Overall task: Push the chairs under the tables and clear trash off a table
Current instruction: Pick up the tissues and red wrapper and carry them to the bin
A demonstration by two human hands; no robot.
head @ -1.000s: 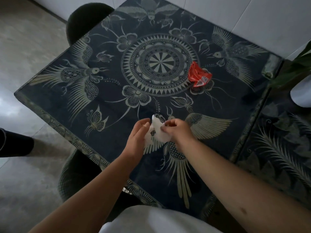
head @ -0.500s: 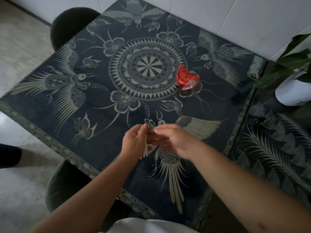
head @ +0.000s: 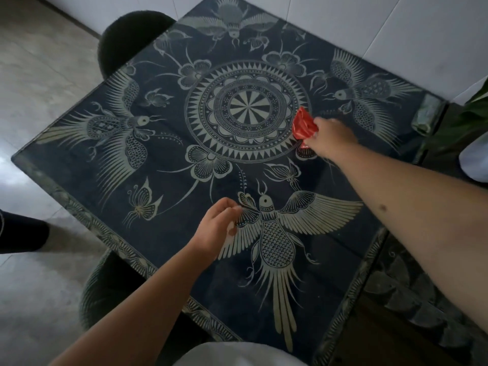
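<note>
Two hands divide the job: your right hand pinches the red wrapper beside the table's mandala, your left hand loosely curled, contents unclear.

Right hand on the red wrapper, left hand low over the counter.

The right hand reaches across the patterned counter and closes its fingers on a crumpled red wrapper at the edge of the round medallion. The left hand, loosely curled, sits over the near bird motif. 2 dark chairs are tucked at the counter's left corners.
</note>
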